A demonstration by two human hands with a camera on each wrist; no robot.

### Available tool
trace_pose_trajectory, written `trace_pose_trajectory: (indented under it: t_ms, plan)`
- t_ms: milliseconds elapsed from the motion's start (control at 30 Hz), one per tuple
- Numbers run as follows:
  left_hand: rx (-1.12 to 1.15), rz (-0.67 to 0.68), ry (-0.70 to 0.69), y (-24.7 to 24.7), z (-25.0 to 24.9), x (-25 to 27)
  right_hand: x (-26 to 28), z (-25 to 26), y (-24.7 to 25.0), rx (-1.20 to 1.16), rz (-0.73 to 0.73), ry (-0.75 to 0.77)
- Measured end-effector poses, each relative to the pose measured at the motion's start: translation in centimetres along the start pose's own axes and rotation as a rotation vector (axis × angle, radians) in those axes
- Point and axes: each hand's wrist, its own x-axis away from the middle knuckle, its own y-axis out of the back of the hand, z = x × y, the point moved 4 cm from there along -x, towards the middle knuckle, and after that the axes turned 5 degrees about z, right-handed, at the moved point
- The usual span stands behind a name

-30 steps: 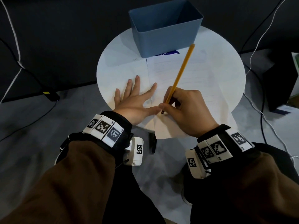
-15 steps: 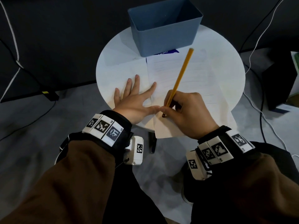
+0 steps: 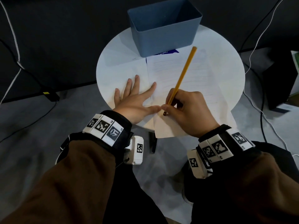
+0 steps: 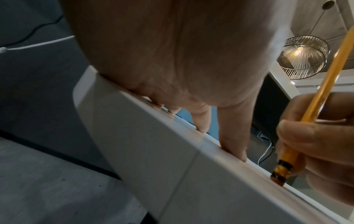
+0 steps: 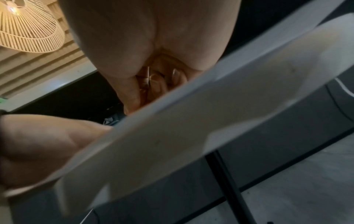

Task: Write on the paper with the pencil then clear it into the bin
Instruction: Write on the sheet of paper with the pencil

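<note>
A white lined paper (image 3: 199, 78) lies on the round white table (image 3: 226, 50), its near corner hanging over the edge. My left hand (image 3: 145, 96) presses flat on the paper's left edge, fingers spread. My right hand (image 3: 168, 105) grips a yellow pencil (image 3: 182, 76) low on its shaft. In the left wrist view the pencil (image 4: 306, 121) has its dark-banded lower end touching the sheet. The pencil leans away toward the blue bin (image 3: 163, 28) at the table's far side. The right wrist view shows only curled fingers (image 5: 153, 84) above the paper (image 5: 191, 128).
A second white sheet (image 3: 126, 68) lies under my left fingers. A blue printed card (image 3: 168, 52) peeks out below the bin. White and black cables (image 3: 258, 38) cross the grey floor. A black box (image 3: 278, 88) stands at the right.
My right hand has shifted the pencil's lower end a little over the near part of the paper. My left hand has stayed flat in place.
</note>
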Motion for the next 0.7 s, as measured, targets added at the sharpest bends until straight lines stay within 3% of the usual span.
trace_pose_trajectory:
  t_ms: [233,433,700]
  plan:
    - [0.03,0.004,0.001,0.1,0.0,0.2,-0.1,-1.7,2.1,0.05,-0.096,-0.094]
    - [0.013,0.007,0.005,0.1,0.0,0.2,-0.2,-0.7,0.7,0.057,-0.04,-0.049]
    - [0.068,-0.025,-0.021,0.0,0.1,0.4,0.3,-2.4,3.2,0.064,-0.173,-0.129]
